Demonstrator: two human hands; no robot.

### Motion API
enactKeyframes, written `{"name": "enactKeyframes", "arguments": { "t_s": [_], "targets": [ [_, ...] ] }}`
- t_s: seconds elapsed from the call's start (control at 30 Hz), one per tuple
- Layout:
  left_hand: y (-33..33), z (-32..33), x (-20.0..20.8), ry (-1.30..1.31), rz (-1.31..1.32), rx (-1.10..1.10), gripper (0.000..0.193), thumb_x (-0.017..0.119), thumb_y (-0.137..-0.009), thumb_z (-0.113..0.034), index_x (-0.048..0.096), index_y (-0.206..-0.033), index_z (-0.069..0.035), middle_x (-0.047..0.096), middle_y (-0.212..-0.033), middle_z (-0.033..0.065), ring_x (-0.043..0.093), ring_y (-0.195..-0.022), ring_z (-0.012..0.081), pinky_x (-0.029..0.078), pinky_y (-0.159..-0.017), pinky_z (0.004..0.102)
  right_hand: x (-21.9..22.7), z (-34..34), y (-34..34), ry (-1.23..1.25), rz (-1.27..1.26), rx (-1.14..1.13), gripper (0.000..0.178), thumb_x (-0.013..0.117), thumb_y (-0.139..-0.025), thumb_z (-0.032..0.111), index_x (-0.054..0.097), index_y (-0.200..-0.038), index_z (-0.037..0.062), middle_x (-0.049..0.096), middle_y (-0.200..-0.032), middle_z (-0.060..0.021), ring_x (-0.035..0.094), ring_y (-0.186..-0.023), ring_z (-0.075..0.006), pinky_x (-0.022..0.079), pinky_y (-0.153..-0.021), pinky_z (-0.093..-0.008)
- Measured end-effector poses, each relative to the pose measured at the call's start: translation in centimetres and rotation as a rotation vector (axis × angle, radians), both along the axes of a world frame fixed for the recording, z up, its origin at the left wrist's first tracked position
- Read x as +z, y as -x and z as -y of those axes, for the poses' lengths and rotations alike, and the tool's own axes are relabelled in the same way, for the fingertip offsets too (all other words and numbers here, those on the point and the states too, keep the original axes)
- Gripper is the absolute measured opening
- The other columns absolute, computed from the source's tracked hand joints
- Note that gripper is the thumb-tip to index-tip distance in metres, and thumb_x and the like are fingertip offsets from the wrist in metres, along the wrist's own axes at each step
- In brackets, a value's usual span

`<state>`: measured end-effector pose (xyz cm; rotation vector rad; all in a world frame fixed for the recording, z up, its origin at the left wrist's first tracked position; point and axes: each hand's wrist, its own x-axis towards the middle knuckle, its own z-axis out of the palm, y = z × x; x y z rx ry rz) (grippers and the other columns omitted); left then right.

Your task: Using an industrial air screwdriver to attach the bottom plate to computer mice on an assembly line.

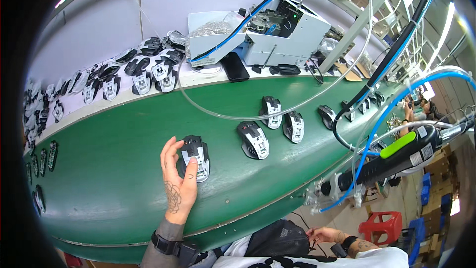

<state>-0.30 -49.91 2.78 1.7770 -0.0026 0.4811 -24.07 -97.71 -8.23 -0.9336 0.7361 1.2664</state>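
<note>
My left hand (181,183) is on a half-assembled computer mouse (198,151) lying on the green belt. Its thumb rests across the mouse's pale inner housing, with the fingers curved along the left side. The mouse has a black front part and a white and grey body with the inside exposed. My right hand (325,234) is low at the right, beside a black mesh item (280,238) at my lap. Its fingers are small and partly hidden, with a thin dark cable passing close by. To the right of the held mouse lie three similar mice (254,140).
A black electric screwdriver (386,161) with a green lever hangs at right among blue and clear hoses. Many mouse shells (141,82) crowd the back-left ledge. A white screw-feeding machine (282,39) and a phone (235,67) stand behind the belt (124,168). Circuit boards (52,155) lie far left.
</note>
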Motion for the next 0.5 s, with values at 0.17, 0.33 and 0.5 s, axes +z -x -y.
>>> {"name": "enactKeyframes", "arguments": {
  "t_s": [0.17,0.33,0.5],
  "targets": [
    [0.3,-0.1,0.2,0.008,-0.047,-0.061,0.037,0.055,-0.082,-0.012,0.045,-0.118,-0.006,0.033,-0.133,0.0115,0.034,-0.122,0.0236,0.029,-0.099,0.0385,-2.4,-0.1,1.9,0.419,0.123,0.648,0.041,0.051,-0.08,0.02,0.051,-0.117,0.0043,0.057,-0.105,-0.005,0.053,-0.091,-0.0121,0.047,-0.076,-0.0285],
    [0.4,-0.2,0.0,-0.002,-0.061,-0.091,0.034,0.056,-0.081,-0.012,0.048,-0.114,-0.007,0.036,-0.131,0.012,0.04,-0.117,0.0239,0.036,-0.094,0.0364,-5.0,1.4,4.5,-0.057,-0.081,0.83,0.029,0.046,-0.086,0.016,0.055,-0.112,0.0074,0.061,-0.098,-0.0019,0.054,-0.084,-0.0075,0.045,-0.075,-0.0243],
    [0.5,-0.2,0.5,-0.044,-0.004,-0.063,0.033,0.059,-0.079,-0.014,0.052,-0.11,-0.006,0.039,-0.129,0.0127,0.044,-0.113,0.025,0.038,-0.091,0.0358,-0.2,1.7,4.3,-0.111,-0.009,0.661,0.03,0.047,-0.088,0.019,0.053,-0.114,0.0048,0.057,-0.108,-0.0024,0.051,-0.094,-0.0106,0.04,-0.083,-0.0257]
  ]
}}
